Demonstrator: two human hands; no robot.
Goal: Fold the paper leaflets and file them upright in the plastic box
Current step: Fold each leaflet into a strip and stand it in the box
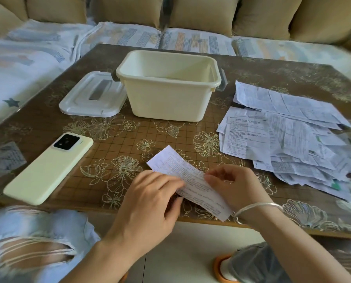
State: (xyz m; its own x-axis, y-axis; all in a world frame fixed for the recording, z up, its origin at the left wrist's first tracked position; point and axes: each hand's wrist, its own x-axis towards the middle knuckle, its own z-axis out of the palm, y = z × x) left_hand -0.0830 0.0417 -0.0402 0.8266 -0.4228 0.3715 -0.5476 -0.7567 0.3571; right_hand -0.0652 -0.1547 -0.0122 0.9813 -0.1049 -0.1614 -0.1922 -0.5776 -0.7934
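Barely started: my left hand [148, 201] and right hand [236, 186] pinch one leaflet [171, 160] mid-fold; box [166, 101] looks empty, whole pile [293, 139] left to fold.

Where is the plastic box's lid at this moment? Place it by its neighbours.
In the head view, the lid lies flat on the table, left of centre, close beside the open plastic box on its left and beyond the phone.

We see brown rectangular table [272, 78], glossy top printed with gold flowers and grid; behind it, sofa [321, 19] with plump tan fabric back cushions [262, 15]; seat under pale rumpled cloth cover [33, 58] with striped blocks, one grey star [11, 102]; below near edge, white tiled floor [180, 252]; light soft, even.
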